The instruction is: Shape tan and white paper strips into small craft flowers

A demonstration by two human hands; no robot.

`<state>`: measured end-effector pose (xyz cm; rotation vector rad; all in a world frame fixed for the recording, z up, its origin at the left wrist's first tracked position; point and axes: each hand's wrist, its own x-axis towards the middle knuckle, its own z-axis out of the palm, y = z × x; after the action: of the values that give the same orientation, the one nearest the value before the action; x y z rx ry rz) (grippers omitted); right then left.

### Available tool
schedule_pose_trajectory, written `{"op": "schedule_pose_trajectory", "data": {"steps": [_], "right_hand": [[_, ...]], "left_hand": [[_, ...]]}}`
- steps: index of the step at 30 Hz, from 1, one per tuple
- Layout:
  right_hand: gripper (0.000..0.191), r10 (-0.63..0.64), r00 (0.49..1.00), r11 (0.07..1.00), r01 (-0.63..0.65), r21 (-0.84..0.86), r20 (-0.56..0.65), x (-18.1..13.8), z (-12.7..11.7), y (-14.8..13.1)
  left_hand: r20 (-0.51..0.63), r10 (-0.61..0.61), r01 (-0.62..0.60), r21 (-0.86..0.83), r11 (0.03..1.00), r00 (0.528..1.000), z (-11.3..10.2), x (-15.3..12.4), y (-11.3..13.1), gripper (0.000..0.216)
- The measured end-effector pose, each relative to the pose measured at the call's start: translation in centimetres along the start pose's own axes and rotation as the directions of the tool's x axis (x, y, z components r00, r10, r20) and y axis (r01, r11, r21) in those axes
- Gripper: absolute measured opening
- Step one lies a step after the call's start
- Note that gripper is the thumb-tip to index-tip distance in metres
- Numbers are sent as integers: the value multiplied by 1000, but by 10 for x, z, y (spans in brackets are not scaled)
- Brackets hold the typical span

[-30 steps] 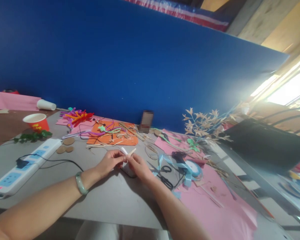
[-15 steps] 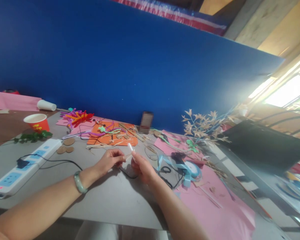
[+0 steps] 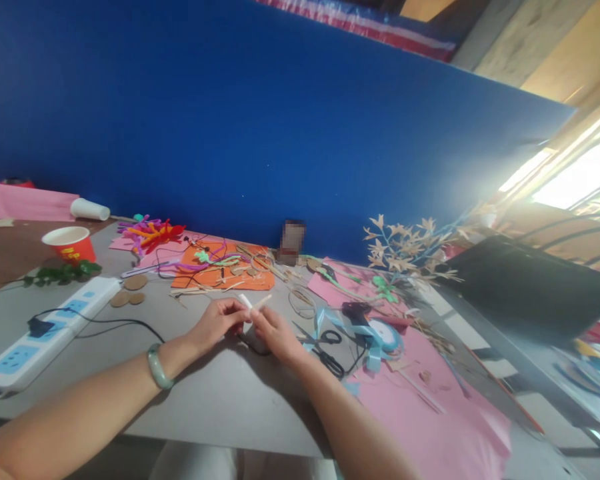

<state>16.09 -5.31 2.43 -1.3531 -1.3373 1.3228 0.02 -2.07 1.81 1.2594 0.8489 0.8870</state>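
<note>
Table (image 3: pixel 220 413): left fingers (image 3: pixel 234 310), right fingers (image 3: pixel 269 323) pinching pale strips (image 3: pixel 246 302).

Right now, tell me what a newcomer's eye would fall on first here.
Probably the large blue panel, filling most of the upper view behind the gray table. Next, near the middle, the left hand and right hand hold a small white piece and a pale strip between them. The orange sheet beyond the hands and the red cup at far left also stand out.
</note>
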Motion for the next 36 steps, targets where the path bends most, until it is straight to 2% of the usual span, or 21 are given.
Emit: {"op": "schedule_pose_trajectory", "data": {"steps": [3,6,14,20,24,30,36], "right_hand": [[49,-47,999,997,46,-65,-15,0,2,1],[49,-35,999,997,33,-76,-26,-1,1,-2],[44,113,989,966,-131,225,94,-7,1,-12],[48,198,977,919,-214,332,81,-6,-2,-15],[50,201,979,911,-200,361,35,-4,-6,-17],[51,123,988,961,-94,260,-98,-1,-11,-14],[48,52,999,998,-52,34,-9,-3,-1,-4]], "left_hand": [[6,-4,4,27,1000,1000,2,-1,1,22],[13,-3,3,14,1000,1000,4,-2,3,22],[50,30,-29,-15,999,998,1,-1,7,22],[54,30,-30,-17,999,998,0,-1,7,22],[54,18,-17,-14,1000,998,-1,-1,6,22],[2,11,-11,-45,999,1000,-3,1,1,22],[-6,13,-13,1,1000,1000,1,-1,5,22]]}}
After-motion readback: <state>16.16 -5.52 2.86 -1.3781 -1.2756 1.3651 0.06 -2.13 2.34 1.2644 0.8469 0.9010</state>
